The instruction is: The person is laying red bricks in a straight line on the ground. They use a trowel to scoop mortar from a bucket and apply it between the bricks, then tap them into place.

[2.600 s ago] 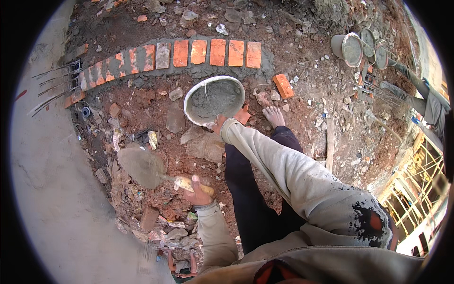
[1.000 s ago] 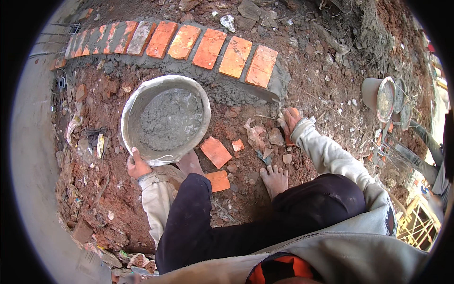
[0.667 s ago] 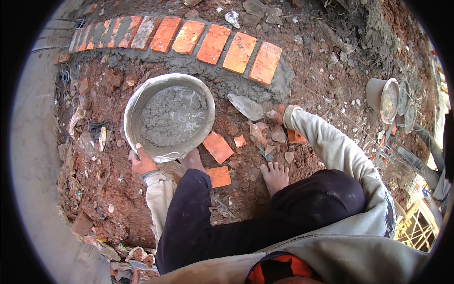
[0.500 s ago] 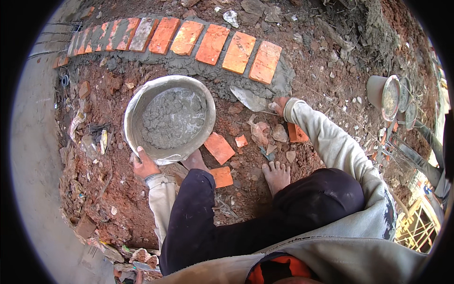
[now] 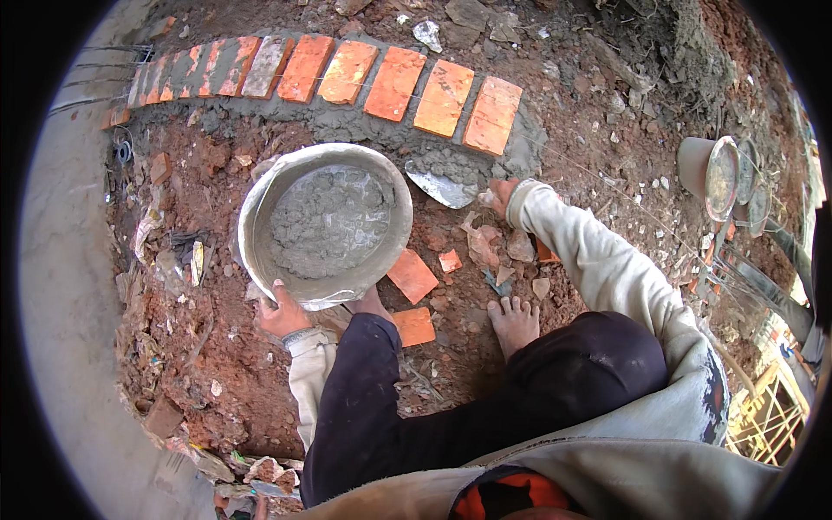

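My left hand (image 5: 284, 315) grips the near rim of a round bucket (image 5: 400, 212), thumb over the edge. Wet grey mortar (image 5: 325, 221) lies in the bucket, which tips slightly. In my right hand (image 5: 500, 197) is the handle of a trowel (image 5: 448, 192), mostly hidden by the fingers. Its blade points left toward the bucket and rests against the mortar bed (image 5: 446, 154) below the brick row; grey mortar sits along the blade's upper edge. Above it, a curved row of red-orange bricks (image 5: 393, 84) stands in mortar, with gaps between those at the right.
Broken brick pieces (image 5: 412, 276) and stones lie by my bare feet (image 5: 514, 326). A thin string (image 5: 624, 192) crosses above the bricks and soil. More buckets (image 5: 709, 173) lie tipped at the right. A concrete surface (image 5: 65, 260) borders the rubble at the left.
The trowel has moved left, nearer the bucket, and its blade now meets mortar along its upper edge. The bucket and my left hand have shifted slightly right.
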The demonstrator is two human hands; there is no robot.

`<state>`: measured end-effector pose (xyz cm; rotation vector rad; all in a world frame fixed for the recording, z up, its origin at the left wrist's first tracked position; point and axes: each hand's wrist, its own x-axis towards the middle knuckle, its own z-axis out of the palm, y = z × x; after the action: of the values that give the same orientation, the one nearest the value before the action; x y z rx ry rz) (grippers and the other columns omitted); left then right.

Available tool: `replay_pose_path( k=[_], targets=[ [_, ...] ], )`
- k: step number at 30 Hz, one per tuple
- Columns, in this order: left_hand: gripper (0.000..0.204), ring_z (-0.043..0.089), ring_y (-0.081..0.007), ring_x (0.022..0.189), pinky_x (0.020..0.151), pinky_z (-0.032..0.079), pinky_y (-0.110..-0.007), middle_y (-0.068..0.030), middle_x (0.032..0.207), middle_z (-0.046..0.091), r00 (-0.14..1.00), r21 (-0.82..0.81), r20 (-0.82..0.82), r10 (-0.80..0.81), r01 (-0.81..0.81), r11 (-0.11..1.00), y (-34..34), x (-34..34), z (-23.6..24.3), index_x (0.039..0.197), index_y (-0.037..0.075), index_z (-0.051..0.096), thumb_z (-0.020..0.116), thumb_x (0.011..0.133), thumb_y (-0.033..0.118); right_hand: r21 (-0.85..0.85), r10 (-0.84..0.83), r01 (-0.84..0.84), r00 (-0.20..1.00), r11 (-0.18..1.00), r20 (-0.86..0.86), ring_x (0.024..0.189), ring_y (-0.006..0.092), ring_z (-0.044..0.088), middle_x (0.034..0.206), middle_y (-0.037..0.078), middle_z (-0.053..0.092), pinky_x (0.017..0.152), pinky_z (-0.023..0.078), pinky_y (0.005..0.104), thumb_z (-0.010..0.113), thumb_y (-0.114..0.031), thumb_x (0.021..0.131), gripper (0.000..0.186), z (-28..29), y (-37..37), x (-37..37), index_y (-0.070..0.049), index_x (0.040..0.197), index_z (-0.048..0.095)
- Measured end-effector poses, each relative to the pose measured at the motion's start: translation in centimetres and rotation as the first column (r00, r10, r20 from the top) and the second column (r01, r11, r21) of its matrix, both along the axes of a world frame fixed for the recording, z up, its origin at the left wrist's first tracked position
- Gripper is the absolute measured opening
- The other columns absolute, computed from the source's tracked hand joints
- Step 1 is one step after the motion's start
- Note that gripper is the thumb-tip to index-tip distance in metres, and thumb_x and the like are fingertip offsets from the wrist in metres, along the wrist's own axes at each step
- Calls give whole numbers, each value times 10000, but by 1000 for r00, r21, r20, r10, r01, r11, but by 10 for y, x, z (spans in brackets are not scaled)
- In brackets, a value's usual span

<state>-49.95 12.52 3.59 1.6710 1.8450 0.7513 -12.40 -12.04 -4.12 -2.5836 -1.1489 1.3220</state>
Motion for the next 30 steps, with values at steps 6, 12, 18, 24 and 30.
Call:
replay_pose_path(
  k=[6, 12, 18, 24, 30],
  targets=[
    [303, 602, -154, 720, 631, 504, -320, -108, 864, 687, 990, -61, 139, 10, -2, 998, -9, -8, -1, 1037, -93, 646, 654, 887, 170, -43, -35, 36, 999, 998, 25, 933, 430, 650, 939, 275, 665, 842, 503, 503, 523, -419, 928, 421, -13, 36, -5, -42, 1085, 628],
    [343, 598, -153, 721, 640, 500, -316, -112, 874, 687, 987, -63, 159, 18, -8, 998, -4, -8, -4, 1042, -99, 643, 655, 890, 208, -31, -17, 17, 1000, 999, -3, 933, 441, 648, 943, 280, 665, 836, 503, 509, 526, -427, 926, 430, -13, 46, -6, -40, 1094, 611],
    [375, 607, -165, 744, 664, 506, -326, -126, 894, 691, 998, -75, 57, 10, -6, 997, -11, -2, 5, 1067, -101, 638, 658, 888, 228, 0, -135, 135, 991, 991, 26, 931, 448, 646, 944, 284, 663, 833, 502, 514, 527, -433, 926, 440, -35, 81, -22, -41, 1111, 601],
    [387, 612, -167, 753, 666, 512, -328, -121, 906, 692, 996, -84, 86, 24, -17, 996, -11, 0, 7, 1072, -97, 638, 668, 888, 241, 29, -193, 192, 981, 981, 26, 916, 460, 644, 932, 294, 660, 823, 498, 527, 531, -437, 922, 448, -24, 62, -25, -43, 1128, 584],
    [355, 593, -160, 733, 661, 501, -317, -113, 882, 682, 992, -84, 119, 39, -29, 996, -8, -7, -1, 1055, -93, 642, 660, 897, 225, 15, -236, 236, 972, 972, 9, 895, 464, 641, 903, 290, 658, 798, 501, 529, 533, -463, 919, 452, 11, 29, -21, -42, 1078, 578]
  ],
)
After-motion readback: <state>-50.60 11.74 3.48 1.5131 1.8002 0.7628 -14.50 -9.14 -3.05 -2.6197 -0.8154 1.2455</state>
